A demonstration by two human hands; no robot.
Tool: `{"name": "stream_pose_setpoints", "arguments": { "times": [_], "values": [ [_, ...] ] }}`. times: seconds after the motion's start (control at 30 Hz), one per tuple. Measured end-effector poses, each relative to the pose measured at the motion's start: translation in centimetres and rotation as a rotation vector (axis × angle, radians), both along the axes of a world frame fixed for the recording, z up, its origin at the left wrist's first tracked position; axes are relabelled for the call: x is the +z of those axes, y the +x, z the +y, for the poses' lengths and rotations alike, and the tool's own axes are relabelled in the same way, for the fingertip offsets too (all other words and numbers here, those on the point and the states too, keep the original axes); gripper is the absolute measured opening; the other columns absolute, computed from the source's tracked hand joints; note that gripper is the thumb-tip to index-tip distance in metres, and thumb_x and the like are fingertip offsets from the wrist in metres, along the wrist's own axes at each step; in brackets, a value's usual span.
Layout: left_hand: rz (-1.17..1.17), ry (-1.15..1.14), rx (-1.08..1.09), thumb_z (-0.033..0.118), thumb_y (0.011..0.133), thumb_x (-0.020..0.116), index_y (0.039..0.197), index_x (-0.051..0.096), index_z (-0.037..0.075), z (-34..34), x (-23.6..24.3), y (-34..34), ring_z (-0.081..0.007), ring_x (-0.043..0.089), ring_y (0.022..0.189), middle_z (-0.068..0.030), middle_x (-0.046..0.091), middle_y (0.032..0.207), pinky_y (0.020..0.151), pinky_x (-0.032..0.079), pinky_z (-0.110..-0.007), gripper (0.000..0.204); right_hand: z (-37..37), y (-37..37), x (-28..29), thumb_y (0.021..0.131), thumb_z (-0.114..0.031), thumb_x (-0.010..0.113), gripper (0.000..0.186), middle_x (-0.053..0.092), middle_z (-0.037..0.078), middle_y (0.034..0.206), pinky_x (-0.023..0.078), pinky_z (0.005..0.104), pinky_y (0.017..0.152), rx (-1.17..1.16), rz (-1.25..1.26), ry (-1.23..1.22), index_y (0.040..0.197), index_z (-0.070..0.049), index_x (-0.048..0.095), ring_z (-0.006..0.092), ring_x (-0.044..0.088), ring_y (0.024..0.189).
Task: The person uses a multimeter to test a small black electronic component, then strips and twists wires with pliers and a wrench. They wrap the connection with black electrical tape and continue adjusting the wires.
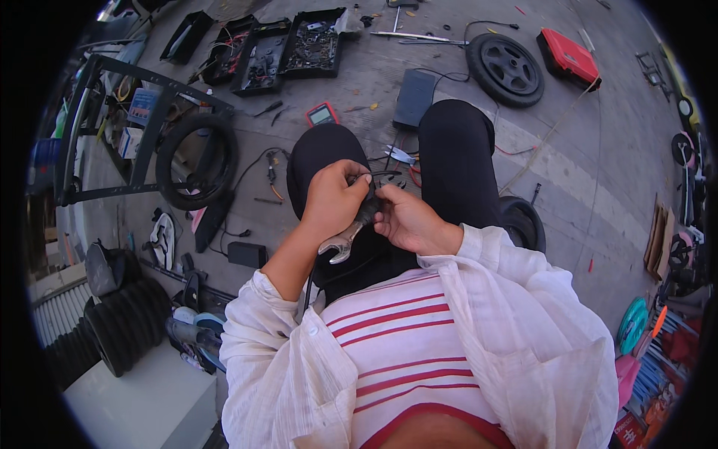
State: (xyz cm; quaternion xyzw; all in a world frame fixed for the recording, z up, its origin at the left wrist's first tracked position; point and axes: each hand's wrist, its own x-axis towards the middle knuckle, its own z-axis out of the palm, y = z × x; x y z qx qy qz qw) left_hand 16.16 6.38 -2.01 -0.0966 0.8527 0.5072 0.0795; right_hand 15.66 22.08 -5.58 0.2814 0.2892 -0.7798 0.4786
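Observation:
I sit with both hands together between my knees. My left hand (333, 196) is closed, thumb and fingers pinching a thin black cable (387, 173). Beside it my right hand (411, 218) curls its fingers against a wrench (345, 243). The wrench's silver open jaw points down toward my lap, and its middle looks dark. Another metal jaw-like end (394, 182) shows just above my right thumb; whether it belongs to the same tool, I cannot tell. Fingers hide much of the cable and the handle.
A red multimeter (322, 114) and a dark box with leads (416, 99) lie beyond my knees. Farther off are black parts trays (313, 45), a spoked wheel (505, 69) and a red case (568, 57). A tire (170, 173) leans against a metal frame (142, 123) at left.

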Motion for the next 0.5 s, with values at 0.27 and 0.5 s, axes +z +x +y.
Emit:
{"name": "stream_pose_setpoints", "arguments": {
  "times": [0.27, 0.5],
  "values": [
    [-0.156, 0.349, 0.129, 0.013, 0.084, 0.065, 0.095, 0.066, -0.006, 0.1, -1.7, 1.9, -0.0100, 0.057, 0.067, -0.0063, 0.065, 0.076, 0.063, 0.046, -0.026, 0.022, 2.9, 2.5, 2.7, 0.095, -0.023, 0.053, 0.016, 0.062, 0.005, 0.086, 0.052, 0.0256, 0.059, -0.076, 0.281, 0.069, 0.096, -0.007, 0.055, 0.0135, 0.063, 0.072],
    [-0.220, 0.565, 0.071, 0.007, 0.085, 0.064, 0.097, 0.065, -0.004, 0.8, -1.0, 2.8, -0.0099, 0.059, 0.075, -0.0053, 0.065, 0.083, 0.068, 0.047, -0.025, 0.016, 3.8, 1.4, 4.0, 0.094, -0.017, 0.055, 0.016, 0.064, 0.008, 0.089, 0.057, 0.0270, 0.066, 0.021, 0.606, 0.119, 0.100, -0.002, 0.057, 0.0154, 0.065, 0.077]
  ]
}}
